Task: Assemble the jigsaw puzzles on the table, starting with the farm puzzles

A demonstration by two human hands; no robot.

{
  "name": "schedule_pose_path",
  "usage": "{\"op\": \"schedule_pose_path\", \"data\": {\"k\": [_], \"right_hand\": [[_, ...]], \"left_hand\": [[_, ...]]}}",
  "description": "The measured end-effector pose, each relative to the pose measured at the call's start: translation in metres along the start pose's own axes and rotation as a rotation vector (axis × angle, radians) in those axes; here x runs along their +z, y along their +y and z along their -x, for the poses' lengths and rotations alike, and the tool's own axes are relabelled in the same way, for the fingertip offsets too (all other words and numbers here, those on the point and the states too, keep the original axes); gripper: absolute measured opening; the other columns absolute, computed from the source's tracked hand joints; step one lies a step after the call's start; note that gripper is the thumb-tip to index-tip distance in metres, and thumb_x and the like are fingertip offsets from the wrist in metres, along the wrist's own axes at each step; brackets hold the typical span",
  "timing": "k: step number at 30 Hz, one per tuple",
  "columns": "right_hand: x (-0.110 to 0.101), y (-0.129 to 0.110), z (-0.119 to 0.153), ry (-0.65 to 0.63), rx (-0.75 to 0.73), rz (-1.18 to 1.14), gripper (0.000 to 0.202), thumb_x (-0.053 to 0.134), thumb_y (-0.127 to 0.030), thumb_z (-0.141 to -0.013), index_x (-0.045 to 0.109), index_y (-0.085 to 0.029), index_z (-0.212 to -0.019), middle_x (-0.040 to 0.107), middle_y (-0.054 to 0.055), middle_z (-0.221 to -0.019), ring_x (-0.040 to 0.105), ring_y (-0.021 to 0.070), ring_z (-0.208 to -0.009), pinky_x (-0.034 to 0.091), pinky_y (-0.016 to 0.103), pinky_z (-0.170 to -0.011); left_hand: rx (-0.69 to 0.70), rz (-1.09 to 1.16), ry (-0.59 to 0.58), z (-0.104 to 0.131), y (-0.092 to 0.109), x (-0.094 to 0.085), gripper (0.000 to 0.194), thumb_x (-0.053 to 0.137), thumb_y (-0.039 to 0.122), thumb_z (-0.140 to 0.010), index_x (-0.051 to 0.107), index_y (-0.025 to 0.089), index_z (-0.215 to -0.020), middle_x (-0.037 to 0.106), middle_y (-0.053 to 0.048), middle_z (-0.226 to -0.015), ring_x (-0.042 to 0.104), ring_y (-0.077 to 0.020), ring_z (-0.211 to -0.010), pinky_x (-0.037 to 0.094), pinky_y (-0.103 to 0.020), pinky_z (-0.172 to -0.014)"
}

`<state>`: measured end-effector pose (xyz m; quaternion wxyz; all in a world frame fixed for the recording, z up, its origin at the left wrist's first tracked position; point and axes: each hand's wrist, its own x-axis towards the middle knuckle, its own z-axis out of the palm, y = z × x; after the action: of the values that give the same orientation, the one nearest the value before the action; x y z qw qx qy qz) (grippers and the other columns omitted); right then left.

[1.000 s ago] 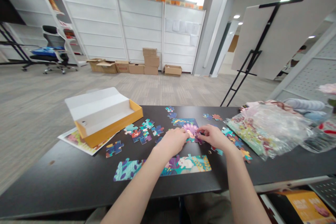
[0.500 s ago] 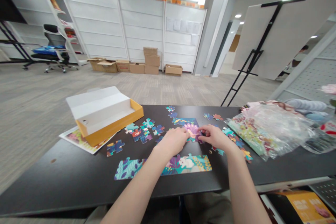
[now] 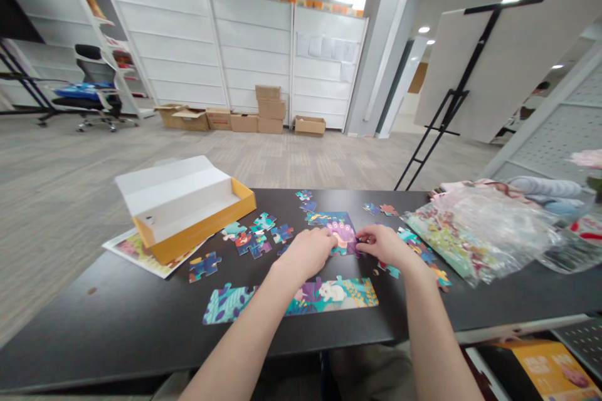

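Note:
A joined jigsaw section (image 3: 342,232) with a purple many-eyed creature lies flat on the black table. My left hand (image 3: 310,252) holds its left edge, fingers together and pointing right. At its right edge, my right hand (image 3: 383,243) has curled fingers with the tips against the border; the exact grip is partly hidden. Closer to me lies a joined jigsaw strip (image 3: 350,294) with a white rabbit and leaves, partly covered by my left forearm. Loose puzzle pieces (image 3: 251,239) sit left of my hands, and more puzzle pieces (image 3: 423,254) lie to the right.
An open yellow box (image 3: 202,219) rests on a printed sheet (image 3: 122,247) at the left. Clear plastic bags (image 3: 489,225) lie at the right end of the table (image 3: 141,332). Beyond it are cardboard boxes (image 3: 244,122), a chair (image 3: 91,91) and a board on a black stand (image 3: 449,109).
Both hands stay at the jigsaw section. My right fingertips have eased slightly off its right side, uncovering more of the purple edge. The view has shifted a little.

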<state>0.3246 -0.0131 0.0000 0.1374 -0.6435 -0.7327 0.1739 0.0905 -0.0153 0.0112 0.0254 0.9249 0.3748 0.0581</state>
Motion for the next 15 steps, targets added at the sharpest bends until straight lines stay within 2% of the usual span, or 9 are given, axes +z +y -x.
{"op": "schedule_pose_path", "data": {"k": [7, 15], "right_hand": [[0.001, -0.001, -0.001, 0.010, 0.005, -0.019, 0.016, 0.075, -0.024, -0.075, 0.079, -0.020, -0.089, 0.078, 0.006, -0.083, 0.070, 0.0200, -0.073, 0.050, 0.026, -0.066], [0.002, 0.001, -0.001, 0.010, -0.019, -0.046, 0.016, 0.071, -0.030, -0.079, 0.079, -0.020, -0.088, 0.078, 0.006, -0.082, 0.069, 0.0196, -0.071, 0.049, 0.027, -0.063]], "left_hand": [[-0.002, -0.006, 0.004, 0.000, -0.002, 0.003, 0.022, 0.051, 0.011, -0.092, 0.067, 0.019, -0.105, 0.070, -0.010, -0.109, 0.070, -0.0260, -0.097, 0.055, -0.034, -0.078], [-0.005, 0.041, -0.036, 0.006, -0.001, -0.007, 0.025, 0.049, 0.012, -0.094, 0.065, 0.020, -0.112, 0.069, -0.011, -0.116, 0.068, -0.0265, -0.107, 0.054, -0.035, -0.085]]}}
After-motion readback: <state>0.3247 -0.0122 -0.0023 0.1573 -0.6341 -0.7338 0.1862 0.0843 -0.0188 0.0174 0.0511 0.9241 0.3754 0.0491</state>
